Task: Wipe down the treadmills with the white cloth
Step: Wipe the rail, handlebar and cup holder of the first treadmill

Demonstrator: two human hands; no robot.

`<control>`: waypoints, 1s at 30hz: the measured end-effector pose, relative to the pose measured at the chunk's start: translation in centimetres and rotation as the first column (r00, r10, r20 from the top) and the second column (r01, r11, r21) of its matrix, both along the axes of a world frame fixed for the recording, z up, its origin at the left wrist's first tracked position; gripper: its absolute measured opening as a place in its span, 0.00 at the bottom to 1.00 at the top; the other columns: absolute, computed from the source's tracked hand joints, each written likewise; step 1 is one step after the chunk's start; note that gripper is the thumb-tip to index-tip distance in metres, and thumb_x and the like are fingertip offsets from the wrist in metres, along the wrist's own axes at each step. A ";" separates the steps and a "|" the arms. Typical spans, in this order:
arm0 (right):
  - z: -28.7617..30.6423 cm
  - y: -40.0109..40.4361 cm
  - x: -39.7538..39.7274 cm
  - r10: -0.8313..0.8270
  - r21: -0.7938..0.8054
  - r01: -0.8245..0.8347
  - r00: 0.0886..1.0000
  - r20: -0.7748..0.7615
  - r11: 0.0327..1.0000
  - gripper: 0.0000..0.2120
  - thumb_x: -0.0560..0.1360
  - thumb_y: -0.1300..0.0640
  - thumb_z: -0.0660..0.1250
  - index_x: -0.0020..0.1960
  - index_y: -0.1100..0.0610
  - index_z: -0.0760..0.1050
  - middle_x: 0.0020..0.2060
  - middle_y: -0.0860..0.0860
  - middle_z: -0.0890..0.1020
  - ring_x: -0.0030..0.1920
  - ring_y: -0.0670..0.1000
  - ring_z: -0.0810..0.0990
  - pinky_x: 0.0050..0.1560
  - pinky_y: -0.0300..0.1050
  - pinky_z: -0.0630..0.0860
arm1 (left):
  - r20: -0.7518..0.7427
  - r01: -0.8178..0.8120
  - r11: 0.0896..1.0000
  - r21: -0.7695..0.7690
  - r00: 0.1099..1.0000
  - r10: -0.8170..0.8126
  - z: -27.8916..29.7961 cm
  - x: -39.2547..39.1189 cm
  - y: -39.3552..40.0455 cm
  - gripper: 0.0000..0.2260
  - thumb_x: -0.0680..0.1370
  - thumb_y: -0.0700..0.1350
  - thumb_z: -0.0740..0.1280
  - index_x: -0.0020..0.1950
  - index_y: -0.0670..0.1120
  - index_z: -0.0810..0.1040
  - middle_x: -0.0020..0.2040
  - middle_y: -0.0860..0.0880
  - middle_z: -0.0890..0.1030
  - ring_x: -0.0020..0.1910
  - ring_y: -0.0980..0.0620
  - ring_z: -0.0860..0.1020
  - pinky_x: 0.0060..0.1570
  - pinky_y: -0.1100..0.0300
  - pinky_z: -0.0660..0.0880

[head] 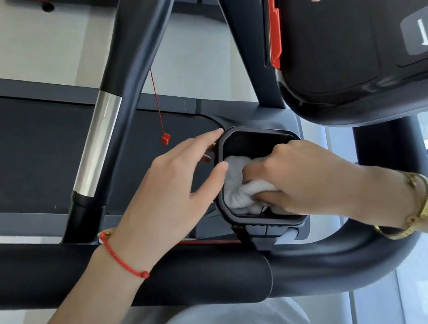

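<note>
Leftmost, a chrome-banded upright bar (100, 140) crosses the dark treadmill deck (10, 155), with a red safety clip (165, 139) dangling on its cord just right of it. Next, the left hand (173, 193), a red string bracelet (122, 256) at its wrist, lies with fingers spread and relaxed, fingertips touching the rim of the black cup holder (225, 207). Inside that holder the right hand (302, 176), gold bangle (416, 205) on the wrist, grips the bunched white cloth (239, 186), below the console (359, 26).
</note>
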State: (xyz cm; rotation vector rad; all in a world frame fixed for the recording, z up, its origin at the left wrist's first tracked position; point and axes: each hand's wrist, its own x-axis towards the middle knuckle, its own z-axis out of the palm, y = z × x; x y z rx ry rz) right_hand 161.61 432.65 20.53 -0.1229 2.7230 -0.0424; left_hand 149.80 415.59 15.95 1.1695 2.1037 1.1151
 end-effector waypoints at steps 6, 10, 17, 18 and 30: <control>-0.5 -0.8 1.2 -0.150 -0.135 0.115 0.945 -0.291 0.984 0.03 0.75 0.55 0.65 0.45 0.52 0.78 0.36 0.44 0.79 0.33 0.51 0.80 0.29 0.40 0.61 | -0.010 -0.005 1.000 0.007 1.000 0.005 0.0 0.1 0.0 0.23 0.80 0.56 0.61 0.74 0.53 0.71 0.63 0.60 0.78 0.62 0.62 0.75 0.61 0.58 0.76; -1.2 -0.4 -0.1 -0.053 -0.209 0.040 0.997 -0.058 0.977 0.06 0.79 0.49 0.60 0.50 0.44 0.76 0.46 0.43 0.80 0.42 0.49 0.80 0.37 0.40 0.67 | -0.014 -0.005 1.000 -0.001 1.000 0.005 0.1 0.1 -0.1 0.24 0.79 0.58 0.60 0.75 0.54 0.70 0.65 0.60 0.77 0.64 0.63 0.74 0.62 0.59 0.76; -1.3 0.2 -0.8 0.047 -0.120 -0.042 0.998 0.042 0.992 0.07 0.80 0.49 0.58 0.53 0.46 0.74 0.48 0.46 0.80 0.45 0.51 0.79 0.40 0.43 0.67 | 0.004 -0.014 1.000 0.004 1.000 0.014 0.2 0.1 0.0 0.22 0.80 0.56 0.62 0.74 0.54 0.71 0.65 0.61 0.77 0.64 0.64 0.75 0.63 0.58 0.76; -1.1 0.1 -0.9 0.015 -0.090 -0.011 0.999 0.048 0.996 0.08 0.80 0.50 0.57 0.53 0.47 0.74 0.47 0.46 0.80 0.45 0.50 0.79 0.40 0.43 0.66 | 0.009 -0.016 1.000 0.005 1.000 0.016 0.2 0.2 0.1 0.22 0.80 0.55 0.62 0.74 0.53 0.71 0.65 0.61 0.77 0.64 0.64 0.75 0.63 0.59 0.75; 0.0 -0.6 -0.2 -0.187 -0.048 0.186 0.982 -0.013 0.981 0.12 0.76 0.47 0.57 0.39 0.50 0.73 0.30 0.48 0.74 0.35 0.53 0.74 0.36 0.44 0.68 | 0.030 -0.004 1.000 0.016 1.000 0.004 0.1 0.1 0.0 0.24 0.79 0.59 0.60 0.74 0.55 0.71 0.64 0.60 0.78 0.64 0.63 0.75 0.62 0.59 0.76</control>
